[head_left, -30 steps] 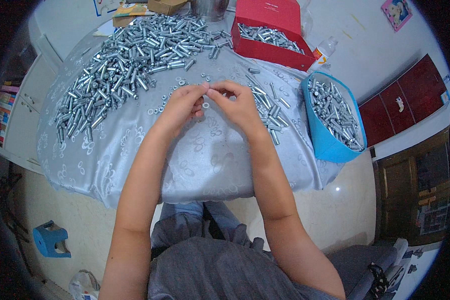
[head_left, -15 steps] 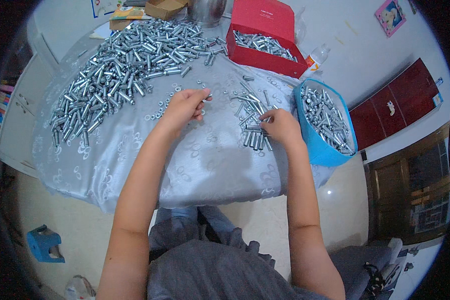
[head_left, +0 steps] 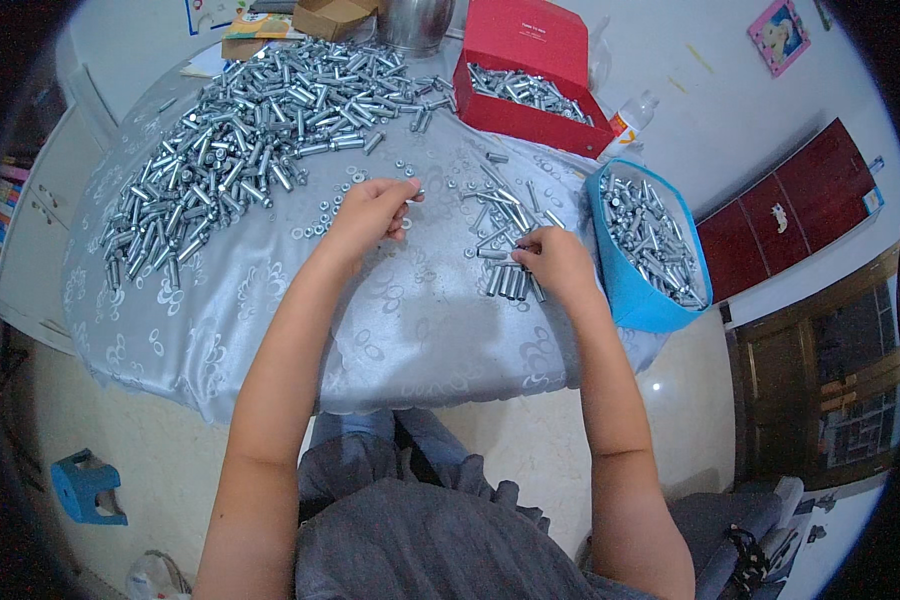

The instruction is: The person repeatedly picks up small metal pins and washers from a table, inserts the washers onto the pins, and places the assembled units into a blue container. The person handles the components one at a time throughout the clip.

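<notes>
Two hands are in view: one left hand [head_left: 373,215] and one right hand [head_left: 555,262]. One surface [head_left: 420,350] carries one large heap of metal bolts [head_left: 270,120], far too many to count, and one smaller group, overlapping past exact counting. The nuts and washers [head_left: 319,229] number more than ten, too small for a sure total. Also: one red box [head_left: 535,122], one blue bin [head_left: 622,285], one plastic bottle [head_left: 635,112], one blue stool [head_left: 82,487].
</notes>
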A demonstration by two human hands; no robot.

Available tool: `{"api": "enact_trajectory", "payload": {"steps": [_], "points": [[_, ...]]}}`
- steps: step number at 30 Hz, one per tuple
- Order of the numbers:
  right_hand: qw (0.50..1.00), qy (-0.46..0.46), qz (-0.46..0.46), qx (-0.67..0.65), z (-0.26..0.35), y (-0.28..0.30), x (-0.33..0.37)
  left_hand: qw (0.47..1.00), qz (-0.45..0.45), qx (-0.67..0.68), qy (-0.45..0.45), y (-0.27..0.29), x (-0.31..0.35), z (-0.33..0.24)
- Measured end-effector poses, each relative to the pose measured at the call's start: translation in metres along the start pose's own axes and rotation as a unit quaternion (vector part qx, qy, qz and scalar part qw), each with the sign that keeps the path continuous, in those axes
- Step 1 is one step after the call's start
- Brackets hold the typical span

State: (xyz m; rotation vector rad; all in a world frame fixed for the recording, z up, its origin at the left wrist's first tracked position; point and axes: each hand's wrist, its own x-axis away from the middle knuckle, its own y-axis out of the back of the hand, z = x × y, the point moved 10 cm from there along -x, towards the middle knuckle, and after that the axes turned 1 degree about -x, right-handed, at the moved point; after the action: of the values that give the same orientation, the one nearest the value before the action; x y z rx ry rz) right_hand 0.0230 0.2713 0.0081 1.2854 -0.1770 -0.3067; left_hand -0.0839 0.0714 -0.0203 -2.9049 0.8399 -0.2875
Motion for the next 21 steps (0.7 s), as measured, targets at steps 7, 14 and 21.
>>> {"api": "enact_trajectory", "payload": {"steps": [7, 14, 21], "points": [[0.999, -0.007, -0.046, -0.022, -0.007, 0.003, 0.002, 1.000, -0.004, -0.005, -0.008, 0.001, 0.000, -0.001], [0.873, 0.062, -0.058, -0.481, 0.049, 0.010, 0.014, 0.998, 0.069, 0.009, -0.002, -0.024, 0.007, 0.002], [0.783, 0.059, -0.030, -0.618, 0.074, -0.016, 0.009, 0.986, 0.163, 0.042, -0.008, -0.044, 0.011, 0.006]]}}
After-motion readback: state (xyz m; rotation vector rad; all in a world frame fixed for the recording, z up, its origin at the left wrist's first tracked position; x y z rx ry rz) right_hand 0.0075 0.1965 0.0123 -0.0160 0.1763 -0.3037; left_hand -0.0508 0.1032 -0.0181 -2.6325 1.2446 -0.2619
